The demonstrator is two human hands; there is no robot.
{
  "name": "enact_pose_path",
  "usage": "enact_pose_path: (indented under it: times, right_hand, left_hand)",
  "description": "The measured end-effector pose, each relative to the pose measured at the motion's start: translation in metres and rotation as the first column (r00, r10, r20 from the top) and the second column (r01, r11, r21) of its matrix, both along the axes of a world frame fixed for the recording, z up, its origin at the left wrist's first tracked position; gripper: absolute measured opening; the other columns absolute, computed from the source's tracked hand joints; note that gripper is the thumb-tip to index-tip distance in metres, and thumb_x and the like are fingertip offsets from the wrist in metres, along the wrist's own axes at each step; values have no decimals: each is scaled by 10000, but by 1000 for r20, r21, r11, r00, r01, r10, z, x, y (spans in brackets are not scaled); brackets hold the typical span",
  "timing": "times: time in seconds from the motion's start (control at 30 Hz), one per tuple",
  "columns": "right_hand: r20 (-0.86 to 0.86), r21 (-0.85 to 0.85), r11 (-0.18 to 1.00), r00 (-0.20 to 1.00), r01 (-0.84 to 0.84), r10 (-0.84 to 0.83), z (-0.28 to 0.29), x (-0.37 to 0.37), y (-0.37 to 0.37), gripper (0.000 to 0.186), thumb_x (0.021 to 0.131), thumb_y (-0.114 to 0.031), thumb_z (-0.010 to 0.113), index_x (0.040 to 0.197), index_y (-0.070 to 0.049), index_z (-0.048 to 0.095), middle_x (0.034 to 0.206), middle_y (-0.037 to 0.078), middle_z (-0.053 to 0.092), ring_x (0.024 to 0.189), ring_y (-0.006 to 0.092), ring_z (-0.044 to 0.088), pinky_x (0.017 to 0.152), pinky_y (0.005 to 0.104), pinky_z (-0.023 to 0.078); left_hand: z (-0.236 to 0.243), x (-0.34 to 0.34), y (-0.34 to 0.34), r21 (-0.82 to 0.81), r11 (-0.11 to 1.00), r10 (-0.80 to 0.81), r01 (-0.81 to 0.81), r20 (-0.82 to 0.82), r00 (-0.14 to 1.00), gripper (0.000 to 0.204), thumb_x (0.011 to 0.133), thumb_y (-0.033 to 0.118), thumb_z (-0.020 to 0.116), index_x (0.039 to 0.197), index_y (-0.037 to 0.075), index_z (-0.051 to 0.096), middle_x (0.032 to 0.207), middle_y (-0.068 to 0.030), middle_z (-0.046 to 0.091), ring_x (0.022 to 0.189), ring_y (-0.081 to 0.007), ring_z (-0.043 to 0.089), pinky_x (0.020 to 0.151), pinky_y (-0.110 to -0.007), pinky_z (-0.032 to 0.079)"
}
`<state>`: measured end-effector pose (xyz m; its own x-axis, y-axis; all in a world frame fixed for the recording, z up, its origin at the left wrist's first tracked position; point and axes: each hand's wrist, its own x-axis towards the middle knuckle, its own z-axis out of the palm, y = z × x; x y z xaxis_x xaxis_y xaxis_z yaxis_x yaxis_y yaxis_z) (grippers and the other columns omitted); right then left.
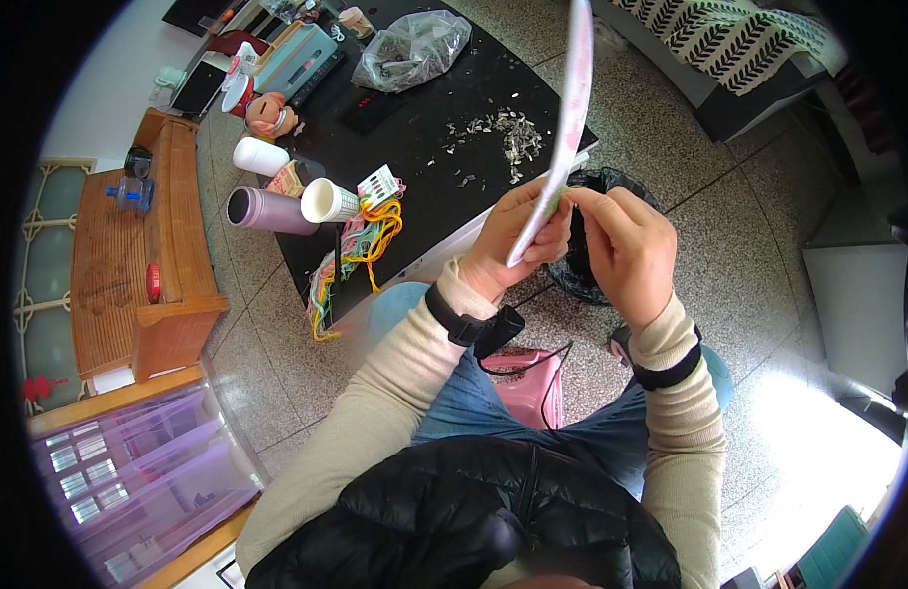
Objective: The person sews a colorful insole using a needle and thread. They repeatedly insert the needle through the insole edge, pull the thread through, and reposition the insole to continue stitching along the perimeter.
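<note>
A thin white panel (pixel 574 98) with pink and green patterning stands nearly edge-on in front of me, so its faces hardly show. My left hand (pixel 513 236) grips it near its lower end, fingers curled around the edge. On its right side my right hand (pixel 631 245) is closed in a pinch close against the panel's surface. Whatever is between those fingertips is too small to make out. To the left, a bundle of embroidery floss (pixel 375 236) in yellow, pink and green hangs over the table edge, attached to a white card (pixel 379 187).
On the black table (pixel 375 137) stand a paper cup (pixel 328 201), a mauve tumbler (pixel 267 211), a clear plastic bag (pixel 415 49) and scattered husks (pixel 513 135). A black-lined bin (pixel 577 270) sits beyond my hands. A pink stool (pixel 528 393) shows between my legs.
</note>
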<state>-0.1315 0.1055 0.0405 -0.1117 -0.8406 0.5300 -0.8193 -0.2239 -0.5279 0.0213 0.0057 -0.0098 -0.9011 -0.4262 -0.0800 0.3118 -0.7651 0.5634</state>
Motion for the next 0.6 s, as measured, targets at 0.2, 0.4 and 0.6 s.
enact_pose_path:
  times: [0.2, 0.4, 0.6]
  right_hand:
    - [424, 25, 999, 905, 35, -42, -28, 8, -10, 290, 889, 31, 595, 1173, -27, 609, 850, 174, 650, 731, 350, 651, 623, 373, 512]
    - [780, 201, 966, 570, 164, -259, -36, -16, -13, 205, 967, -9, 586, 1166, 9, 538, 915, 40, 636, 653, 87, 564, 568, 236, 461]
    - [179, -51, 989, 976, 136, -125, -28, -9, -7, 159, 765, -26, 770, 902, -72, 704, 986, 102, 562, 759, 237, 620, 654, 334, 509]
  left_hand:
    - [-5, -12, 11, -554, 802, 388, -224, 198, 900, 201, 1048, 180, 541, 1009, -7, 603, 852, 17, 629, 744, -4, 551, 636, -168, 453]
    - [-17, -10, 5, -760, 607, 561, -232, 203, 802, 167, 1025, 149, 571, 977, -9, 595, 757, 36, 592, 647, 3, 484, 556, -185, 408]
    - [-16, -9, 7, -836, 524, 573, -165, 202, 794, 144, 1010, 128, 583, 977, -13, 587, 738, 21, 593, 637, 0, 490, 538, -190, 396]
